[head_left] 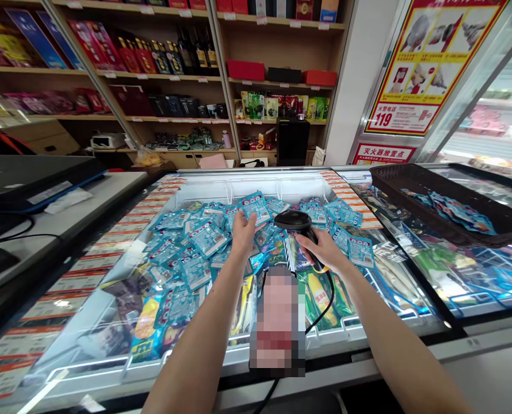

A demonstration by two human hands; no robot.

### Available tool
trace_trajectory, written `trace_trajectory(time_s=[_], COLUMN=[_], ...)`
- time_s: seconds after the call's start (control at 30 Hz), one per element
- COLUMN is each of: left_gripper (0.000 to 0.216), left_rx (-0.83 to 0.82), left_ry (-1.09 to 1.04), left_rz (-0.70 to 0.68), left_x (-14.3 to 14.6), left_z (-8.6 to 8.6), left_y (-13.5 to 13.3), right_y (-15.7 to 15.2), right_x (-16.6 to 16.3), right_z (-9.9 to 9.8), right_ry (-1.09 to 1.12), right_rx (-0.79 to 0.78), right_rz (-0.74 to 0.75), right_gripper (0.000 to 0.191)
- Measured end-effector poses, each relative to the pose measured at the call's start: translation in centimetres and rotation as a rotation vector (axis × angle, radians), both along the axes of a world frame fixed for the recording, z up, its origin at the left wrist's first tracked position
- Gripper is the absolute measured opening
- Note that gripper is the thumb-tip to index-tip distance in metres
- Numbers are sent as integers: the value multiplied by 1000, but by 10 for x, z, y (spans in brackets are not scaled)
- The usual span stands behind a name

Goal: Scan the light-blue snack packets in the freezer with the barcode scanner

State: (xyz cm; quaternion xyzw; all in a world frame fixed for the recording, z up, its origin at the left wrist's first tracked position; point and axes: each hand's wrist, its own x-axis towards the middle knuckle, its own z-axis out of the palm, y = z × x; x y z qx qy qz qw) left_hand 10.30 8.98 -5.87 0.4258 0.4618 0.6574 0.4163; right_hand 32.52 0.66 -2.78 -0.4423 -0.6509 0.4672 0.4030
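My left hand [243,233] pinches a small blue packet [257,209] by its near edge, its white printed side facing me. In my right hand [323,248] is a black barcode scanner [294,218], its head pointing left toward the packet. Fingers wrap round the scanner's handle, and a black cable [330,299] hangs from it. Many similar blue packets [207,237] lie in a loose heap under both hands, on the glass top of the freezer. A blurred patch hides part of the freezer's front middle.
A dark woven basket [437,227] with several blue packets stands at the right. Through the freezer glass show bagged foods, including corn [320,293]. Left is a counter with a black device [35,175]. Stocked shelves [165,75] line the back wall.
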Motion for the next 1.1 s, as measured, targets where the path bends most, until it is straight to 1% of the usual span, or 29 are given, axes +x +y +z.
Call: trace_trajectory(time_s=[0.17,0.4,0.57,0.67,0.8,0.97,1.1], left_gripper=[35,43,44,48,48,49,52], left_rx=[-31,-21,-35,-16,-18,-55,-48], left_ry=[41,62,176,242,222,260,262], left_rz=[32,30,118,133,113,147,143], left_x=[0,-2,-4,-3,-3,-5,-7], left_z=[-1,-11,-12,-11,-12,-16,-20], left_y=[1,8,7,6,6,10,12], right_y=[-2,-2,-1,-2,-2,-2,-2], right_x=[-1,-1,-1,0,0,0,-1], right_z=[2,4,3,3,4,4,3], right_ry=[-26,-65,-61,-48,-46,-51,-52], right_rx=[11,26,30,15,14,22,26], right_rz=[21,28,40,37,45,39,41], right_gripper=[42,43,42,44,45,45,43])
